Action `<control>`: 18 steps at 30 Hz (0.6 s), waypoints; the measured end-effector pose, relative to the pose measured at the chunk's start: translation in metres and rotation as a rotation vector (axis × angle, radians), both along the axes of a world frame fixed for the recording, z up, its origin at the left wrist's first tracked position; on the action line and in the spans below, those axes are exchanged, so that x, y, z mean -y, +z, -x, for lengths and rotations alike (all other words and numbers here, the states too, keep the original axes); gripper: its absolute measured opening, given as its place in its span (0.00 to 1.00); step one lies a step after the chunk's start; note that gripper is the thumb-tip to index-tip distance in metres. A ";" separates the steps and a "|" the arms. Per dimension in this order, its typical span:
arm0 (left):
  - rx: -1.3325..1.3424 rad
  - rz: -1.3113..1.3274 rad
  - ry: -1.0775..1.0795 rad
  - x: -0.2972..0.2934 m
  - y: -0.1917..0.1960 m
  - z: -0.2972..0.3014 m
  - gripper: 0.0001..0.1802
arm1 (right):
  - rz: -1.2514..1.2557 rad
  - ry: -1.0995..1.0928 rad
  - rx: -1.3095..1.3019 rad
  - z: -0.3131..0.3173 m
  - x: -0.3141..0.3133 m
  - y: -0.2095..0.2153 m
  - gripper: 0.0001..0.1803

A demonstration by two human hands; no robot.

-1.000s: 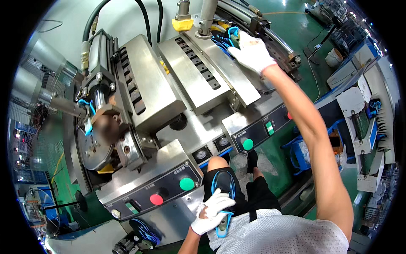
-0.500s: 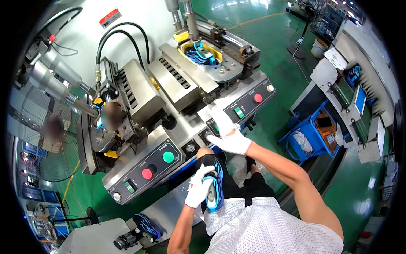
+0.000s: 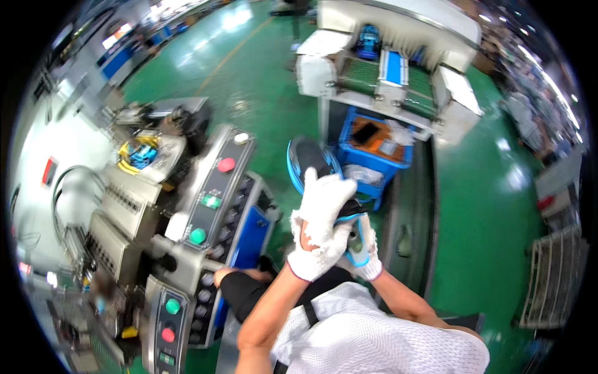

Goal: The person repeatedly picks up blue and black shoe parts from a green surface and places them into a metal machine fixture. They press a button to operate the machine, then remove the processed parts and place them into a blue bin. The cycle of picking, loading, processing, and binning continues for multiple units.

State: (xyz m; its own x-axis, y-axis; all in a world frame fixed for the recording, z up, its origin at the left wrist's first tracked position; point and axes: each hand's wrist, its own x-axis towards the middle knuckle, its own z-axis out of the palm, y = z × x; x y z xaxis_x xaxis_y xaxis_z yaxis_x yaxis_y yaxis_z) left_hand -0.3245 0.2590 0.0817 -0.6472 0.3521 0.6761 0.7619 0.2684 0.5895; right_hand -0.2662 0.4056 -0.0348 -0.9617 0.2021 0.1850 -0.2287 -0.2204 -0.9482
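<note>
Where the shoe lies: while both white-gloved hands are on it, the black-and-blue shoe (image 3: 303,154) is in front of the wearer, its rounded end pointing away and leaning left, the middle hidden under a glove.
Left hand: across the top of the shoe, the glove (image 3: 321,215) has some fingers stretched along the black upper; I cannot tell whether it closes on anything.
Right hand: at the shoe's near end, the glove (image 3: 369,252) is wrapped around the right side, gripping it beside the pale, blue-rimmed opening.
Blue cart: just beyond the shoe and to its right, the cart (image 3: 398,164) overlaps its edge in view; I cannot tell the gap.
Control panel: left of the shoe, the long metal panel (image 3: 218,181) runs with its right edge facing it, green floor (image 3: 265,81) showing between.
Conveyor: well beyond the shoe, the white-sided machine (image 3: 325,73) carries another blue shoe (image 3: 369,40).
Rail: right of the shoe, a dark track (image 3: 428,237) runs lengthwise.
Open room: floor spreads widely beyond the shoe to the left, and again right of it past the rail.
</note>
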 end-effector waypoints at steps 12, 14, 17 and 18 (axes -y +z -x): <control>0.658 -0.038 -0.493 0.024 -0.134 -0.006 0.58 | -1.420 -0.851 0.472 0.339 -0.333 0.007 0.34; 0.956 -0.086 -0.428 0.048 -0.161 -0.025 0.48 | -1.855 -0.668 0.612 0.373 -0.440 -0.012 0.31; 1.307 -0.096 -0.115 0.103 -0.178 -0.084 0.35 | -1.699 -0.594 0.479 0.392 -0.508 -0.053 0.28; 1.399 -0.275 -0.015 0.116 -0.185 -0.109 0.33 | -1.701 -0.577 0.455 0.404 -0.511 -0.062 0.27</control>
State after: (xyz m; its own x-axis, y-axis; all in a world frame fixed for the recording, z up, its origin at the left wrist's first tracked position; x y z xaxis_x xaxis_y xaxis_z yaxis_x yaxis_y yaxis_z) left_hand -0.2151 0.1429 -0.1036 -0.8252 0.3295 -0.4589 -0.4795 0.0210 0.8773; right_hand -0.6707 0.9169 -0.0964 -0.8772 0.3792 0.2944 0.3852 0.9220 -0.0396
